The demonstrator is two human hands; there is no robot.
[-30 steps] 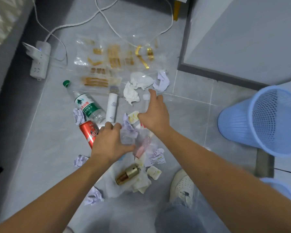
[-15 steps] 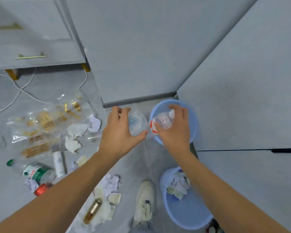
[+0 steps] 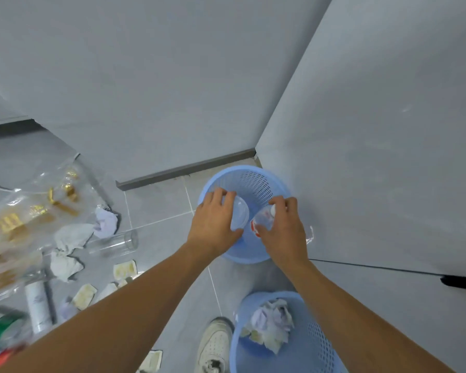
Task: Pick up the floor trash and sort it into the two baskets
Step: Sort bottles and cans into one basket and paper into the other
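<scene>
Holding one clear plastic piece in each grip, the person has both hands over the far basket (image 3: pixel 256 181). The left hand (image 3: pixel 213 227) curls fingers and thumb round a clear domed lid (image 3: pixel 239 218); at its 3 o'clock, the right hand (image 3: pixel 283 232) pinches a crumpled clear cup (image 3: pixel 262 220) with a red mark near its rim. Both items sit above the basket's open mouth, likely so that a release drops them straight inside; that basket looks otherwise bare, and its corner spot against the walls keeps it steady.

At 6 o'clock from the hands, the near basket (image 3: pixel 320 345) holds crumpled tissues, which suggests paper goes there and plastics go in the far one. A white shoe (image 3: pixel 215 343) stands just beside it.

Out at 9 o'clock the floor (image 3: pixel 159 208) still carries unsorted trash: paper wads (image 3: pixel 70 238), a clear tube (image 3: pixel 113 244), a white bottle (image 3: pixel 38 305) and clear gold-printed wrappers (image 3: pixel 24 211), blurred at the edge.
</scene>
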